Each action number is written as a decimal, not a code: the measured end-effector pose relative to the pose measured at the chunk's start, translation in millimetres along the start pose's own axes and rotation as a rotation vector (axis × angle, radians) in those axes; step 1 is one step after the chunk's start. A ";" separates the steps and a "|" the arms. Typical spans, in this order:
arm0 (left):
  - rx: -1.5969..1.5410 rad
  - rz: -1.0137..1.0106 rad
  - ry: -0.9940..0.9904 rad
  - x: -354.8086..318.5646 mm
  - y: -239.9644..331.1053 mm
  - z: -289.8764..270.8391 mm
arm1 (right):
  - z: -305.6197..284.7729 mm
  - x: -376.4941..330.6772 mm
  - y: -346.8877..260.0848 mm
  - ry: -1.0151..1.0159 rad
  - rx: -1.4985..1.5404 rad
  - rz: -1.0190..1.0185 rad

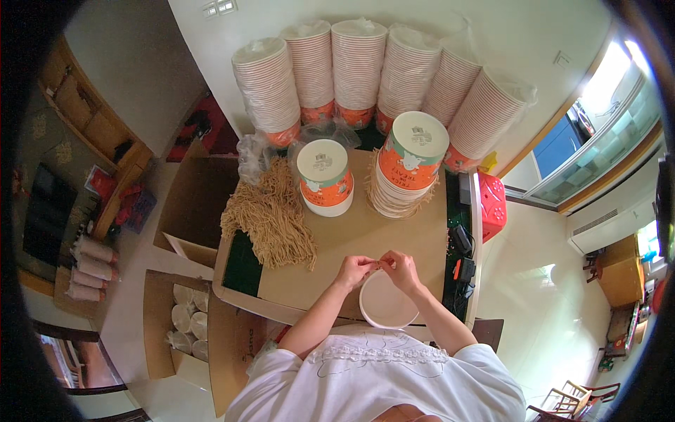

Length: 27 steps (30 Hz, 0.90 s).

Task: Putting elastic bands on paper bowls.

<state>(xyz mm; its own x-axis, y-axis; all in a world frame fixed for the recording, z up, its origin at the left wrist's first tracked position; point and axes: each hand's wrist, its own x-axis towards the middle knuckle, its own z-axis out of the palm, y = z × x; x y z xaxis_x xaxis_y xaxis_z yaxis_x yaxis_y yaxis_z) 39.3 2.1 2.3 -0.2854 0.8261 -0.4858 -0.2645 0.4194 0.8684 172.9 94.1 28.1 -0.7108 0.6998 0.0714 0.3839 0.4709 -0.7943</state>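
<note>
Close to my body, a white paper bucket point(389, 301) stands with its open mouth up. At its far rim my left hand point(356, 271) and my right hand point(401, 271) meet, fingertips pinched together. Whatever is between the fingers is too small to make out. Beyond my left hand lies a heap of tan cords point(274, 221). Two upside-down groups of orange and green printed buckets stand farther off: a short one point(325, 183) in the middle and a taller stack point(411, 158) at right, with tan cords sticking out around its lower rims.
Tall plastic-wrapped bucket stacks point(358, 70) line the wall behind the cardboard-covered table point(337, 246). Black adapters point(461, 243) sit along the right edge, near a red stool point(492, 204). On the floor at left, an open carton point(158, 316) holds more wrapped bucket stacks.
</note>
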 end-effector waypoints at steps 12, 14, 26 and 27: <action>-0.032 0.088 0.071 4.3 -7.1 2.3 | -4.9 0.3 -14.3 -0.050 0.230 0.105; -0.038 0.074 0.058 1.5 -0.7 3.4 | -7.4 4.1 -14.3 -0.065 0.173 -0.003; -0.175 0.045 0.048 5.7 -2.7 -1.2 | -6.9 5.6 -2.7 -0.107 0.115 0.011; -0.195 0.053 0.060 6.9 -4.6 -0.9 | -6.4 5.0 -3.6 -0.140 0.116 0.045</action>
<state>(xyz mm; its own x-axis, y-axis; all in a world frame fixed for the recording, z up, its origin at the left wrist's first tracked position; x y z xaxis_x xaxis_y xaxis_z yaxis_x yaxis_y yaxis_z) 37.8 5.5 -5.2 -0.3563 0.8186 -0.4504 -0.4195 0.2906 0.8600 171.7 99.3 35.2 -0.7728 0.6331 -0.0444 0.3525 0.3700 -0.8596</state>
